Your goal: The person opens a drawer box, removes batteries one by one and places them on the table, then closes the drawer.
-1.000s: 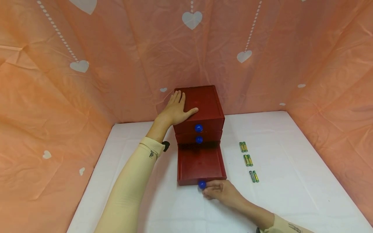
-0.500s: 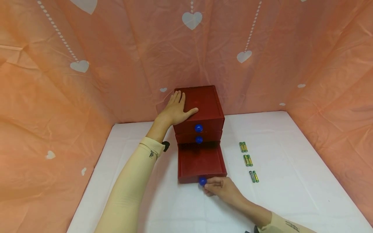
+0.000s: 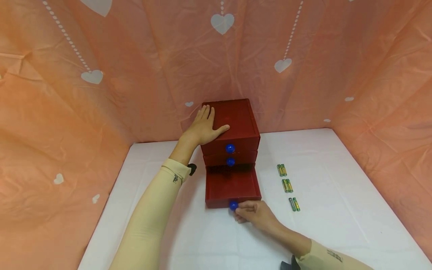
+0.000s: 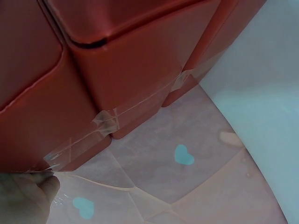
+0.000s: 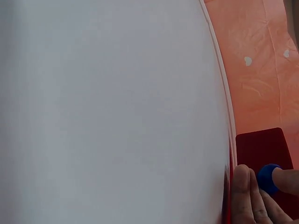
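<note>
A dark red drawer cabinet point(image 3: 236, 118) stands at the back of the table, its side filling much of the left wrist view. My left hand point(image 3: 203, 127) rests on its top with fingers spread; part of that hand point(image 4: 25, 198) appears in the left wrist view's lower corner. The bottom drawer point(image 3: 233, 187) is pulled out, and its visible floor is bare. My right hand point(image 3: 258, 215) pinches the blue knob point(image 3: 233, 205) on its front. In the right wrist view the thumb presses that knob point(image 5: 266, 178). Both upper drawers are closed.
Several green-and-yellow batteries lie in pairs right of the cabinet: a far pair point(image 3: 281, 170), a middle pair point(image 3: 287, 185) and a near pair point(image 3: 294, 204). White cloth point(image 3: 337, 187) covers the table. An orange curtain point(image 3: 162, 56) with pale hearts encloses the back and sides.
The bottom drawer has slid a little inward, toward the cabinet, and my right hand has moved with its knob. My left hand has stayed in place on top.
</note>
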Demonstrator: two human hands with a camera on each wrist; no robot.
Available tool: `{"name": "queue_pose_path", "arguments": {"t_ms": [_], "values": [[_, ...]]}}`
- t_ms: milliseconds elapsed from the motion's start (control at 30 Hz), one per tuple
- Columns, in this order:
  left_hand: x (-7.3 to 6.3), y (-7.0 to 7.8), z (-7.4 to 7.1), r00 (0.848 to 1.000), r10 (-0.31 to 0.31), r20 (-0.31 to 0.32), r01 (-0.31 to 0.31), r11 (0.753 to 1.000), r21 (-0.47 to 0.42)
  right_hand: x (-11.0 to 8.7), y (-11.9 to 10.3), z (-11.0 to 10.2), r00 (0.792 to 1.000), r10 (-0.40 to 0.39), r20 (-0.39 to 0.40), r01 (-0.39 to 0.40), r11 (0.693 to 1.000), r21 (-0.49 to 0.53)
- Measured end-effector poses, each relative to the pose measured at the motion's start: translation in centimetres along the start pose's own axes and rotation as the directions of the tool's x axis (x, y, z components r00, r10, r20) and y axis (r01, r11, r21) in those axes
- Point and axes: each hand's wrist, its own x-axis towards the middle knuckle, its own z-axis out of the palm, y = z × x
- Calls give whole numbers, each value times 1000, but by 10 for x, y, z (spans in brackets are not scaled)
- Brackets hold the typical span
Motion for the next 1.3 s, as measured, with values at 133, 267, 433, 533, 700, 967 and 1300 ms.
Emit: {"name": "queue_pose_path", "arguments": {"t_ms": [133, 267, 433, 533, 700, 967, 1300], "values": [[1, 0, 0, 1000, -4, 3, 4, 1000, 4, 3, -2, -1, 1000, -3, -6, 3, 1000, 0], [1, 0, 0, 1000, -5, 3, 5, 1000, 5, 7, -4, -1, 1000, -2, -14, 2, 1000, -4], [2, 0, 1, 1000, -8, 5, 8, 1000, 5, 12, -6, -3, 1000, -1, -29, 0, 999, -33], [2, 0, 1, 1000, -9, 6, 9, 1000, 9, 14, -8, -5, 999, 1, -37, -3, 999, -51], [1, 1, 0, 1000, -14, 8, 14, 1000, 7, 21, -9, -6, 999, -2, -51, -1, 999, -50], [1, 1, 1, 1000, -22, 6, 22, 1000, 12, 34, -11, -6, 997, -25, -78, 22, 999, -38], [1, 1, 0, 1000, -18, 3, 18, 1000, 8, 46, -11, -9, 994, -28, -101, 26, 1000, -15]]}}
